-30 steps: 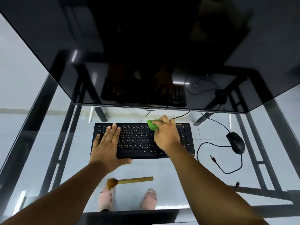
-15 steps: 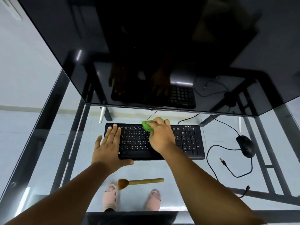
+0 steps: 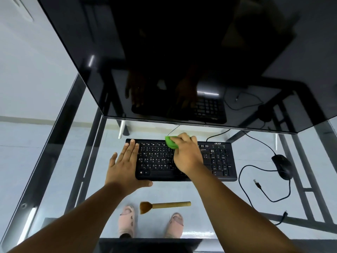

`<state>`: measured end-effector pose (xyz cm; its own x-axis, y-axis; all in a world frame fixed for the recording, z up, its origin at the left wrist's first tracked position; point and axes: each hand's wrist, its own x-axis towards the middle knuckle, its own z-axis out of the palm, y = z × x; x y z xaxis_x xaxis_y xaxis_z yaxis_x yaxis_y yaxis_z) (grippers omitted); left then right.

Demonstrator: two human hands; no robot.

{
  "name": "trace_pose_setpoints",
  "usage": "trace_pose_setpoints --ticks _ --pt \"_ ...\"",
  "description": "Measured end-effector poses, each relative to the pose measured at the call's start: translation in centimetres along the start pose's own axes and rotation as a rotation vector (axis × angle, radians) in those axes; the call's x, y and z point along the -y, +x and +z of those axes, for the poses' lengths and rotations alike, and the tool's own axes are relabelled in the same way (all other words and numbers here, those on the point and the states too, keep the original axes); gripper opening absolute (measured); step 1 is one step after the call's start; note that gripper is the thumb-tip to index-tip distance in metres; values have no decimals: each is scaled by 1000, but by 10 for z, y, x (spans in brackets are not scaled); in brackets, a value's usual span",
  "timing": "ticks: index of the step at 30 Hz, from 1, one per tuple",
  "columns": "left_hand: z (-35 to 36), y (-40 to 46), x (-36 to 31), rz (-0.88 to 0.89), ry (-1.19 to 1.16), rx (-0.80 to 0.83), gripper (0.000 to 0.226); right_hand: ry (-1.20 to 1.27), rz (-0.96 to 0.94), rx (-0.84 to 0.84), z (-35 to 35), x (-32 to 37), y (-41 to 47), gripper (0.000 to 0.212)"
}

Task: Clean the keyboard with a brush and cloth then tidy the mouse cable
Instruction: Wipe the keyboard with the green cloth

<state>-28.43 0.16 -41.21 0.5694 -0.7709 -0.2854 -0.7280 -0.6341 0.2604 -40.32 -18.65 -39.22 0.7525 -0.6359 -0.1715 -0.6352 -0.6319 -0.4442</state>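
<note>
A black keyboard lies on the glass desk below the monitor. My right hand grips a green cloth and presses it on the top key rows near the keyboard's middle. My left hand lies flat with straight fingers on the keyboard's left end. A wooden brush with brown bristles lies on the glass in front of the keyboard. The black mouse sits right of the keyboard, with its cable looping loose to an unplugged USB plug.
A large dark monitor overhangs the far side of the desk and reflects my hands and the keyboard. Black desk frame bars run under the glass. My feet in pink sandals show through it.
My right hand has slid the green cloth leftwards along the keyboard's top rows. My left hand stays on the left end. The view has shifted left, so everything appears further right.
</note>
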Motion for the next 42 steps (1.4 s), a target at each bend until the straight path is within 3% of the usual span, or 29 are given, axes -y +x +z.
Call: trace_pose_setpoints --ticks 5,10,14,20,27,30,36,39,42 --pt "3 0 10 39 -7 -11 127 164 -114 32 0 -16 -18 49" --pt "1 -3 10 42 -64 -187 84 469 164 -170 -15 -37 -31 39" --pt "-4 0 -9 8 -139 -352 48 429 293 62 -29 -34 -31 26" --pt "-7 7 -39 46 -341 -344 11 445 449 176 -35 -34 -16 20" --pt "-11 14 -60 -109 -578 -196 13 621 549 106 -41 -64 -23 17" --pt "-15 17 -83 -213 -832 -87 16 856 501 80 -45 -72 -33 22" --pt "-21 24 -118 -366 -1229 210 46 1046 295 158 -51 -84 -43 22" --pt "-21 22 -120 -349 -1340 319 61 1122 221 217 -59 -90 -45 24" --pt "-24 20 -121 -256 -1345 303 66 1139 195 206 -64 -92 -45 26"
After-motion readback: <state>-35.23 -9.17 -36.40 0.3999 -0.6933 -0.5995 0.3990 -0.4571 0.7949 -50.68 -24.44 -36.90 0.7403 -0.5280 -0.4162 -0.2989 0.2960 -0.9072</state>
